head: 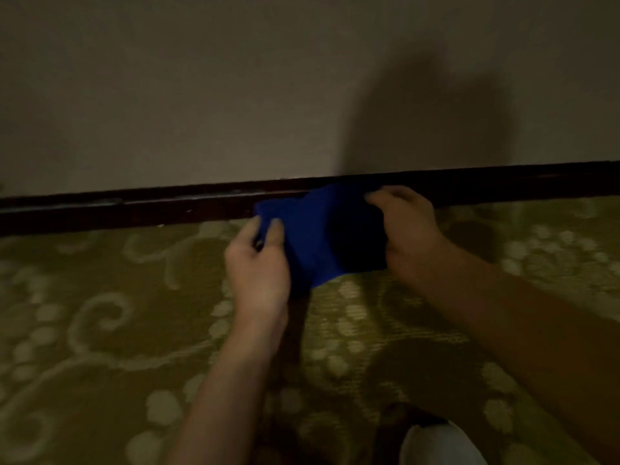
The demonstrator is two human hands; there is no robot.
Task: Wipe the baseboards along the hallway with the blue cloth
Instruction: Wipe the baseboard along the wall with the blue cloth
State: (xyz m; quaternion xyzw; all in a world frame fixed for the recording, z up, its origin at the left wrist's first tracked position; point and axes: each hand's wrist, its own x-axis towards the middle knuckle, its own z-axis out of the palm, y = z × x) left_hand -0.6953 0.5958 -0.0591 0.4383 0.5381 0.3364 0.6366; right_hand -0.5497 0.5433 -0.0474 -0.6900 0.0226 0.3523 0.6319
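Down by the wall, both hands were on the blue cloth (322, 236). The left hand (258, 263) had its near-left corner pinched between thumb and fingers, and the right hand (406, 226) was closed over the right edge, knuckles up. Between them the cloth was stretched out, its top edge lying against the dark baseboard (134, 211) and the rest hanging just over the patterned carpet (100, 330).

How far along was it? Hard to call from where I stood. A pale streak showed along the board to the left of the cloth (dust or glare, I couldn't say), and the stretch to the right sat in shadow. My guess was that the person was folding or squaring the cloth rather than rubbing with it, so most of that run looked yet to be done in both directions.

No bucket, bin or spray bottle was in sight. Just plain wall (201, 95) above, carpet below, and something pale at the bottom edge, too cropped to name.
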